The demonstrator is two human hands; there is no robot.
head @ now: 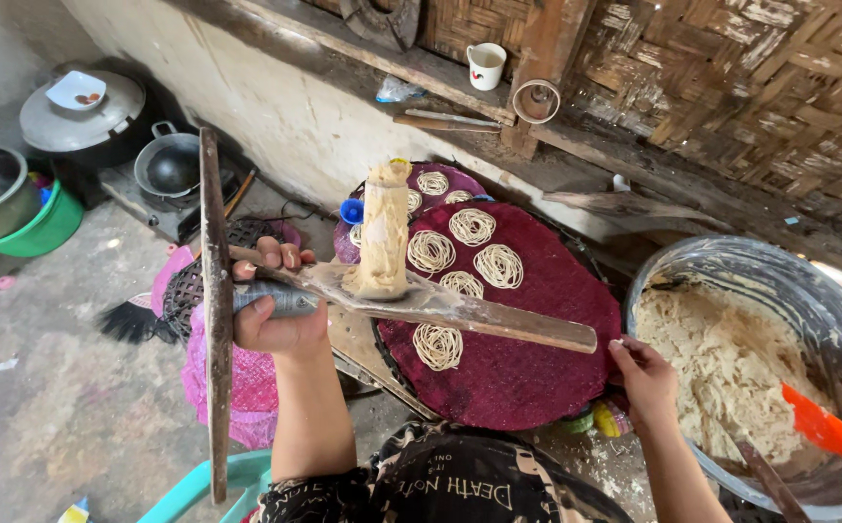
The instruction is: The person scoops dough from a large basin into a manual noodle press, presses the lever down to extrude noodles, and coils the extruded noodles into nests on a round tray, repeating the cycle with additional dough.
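Note:
My left hand (275, 315) grips the metal barrel of a wooden noodle press (440, 308) held over a round maroon mat (547, 329). A tall column of pale dough (384, 232) stands on top of the press. Several coiled noodle nests (472, 226) lie on the mat, and more lie on a second mat behind it. My right hand (645, 378) rests at the near right edge of the mat, close to the press's long handle end, holding nothing I can see. A big metal bowl (832, 310) of dough (721, 368) sits to the right.
An orange spatula (832, 434) lies in the bowl. At the left are a green basin (48, 228), a lidded pot (82, 121), a wok on a burner (169, 169) and a pink woven tray (188, 291). A white cup (486, 65) stands on the wall ledge.

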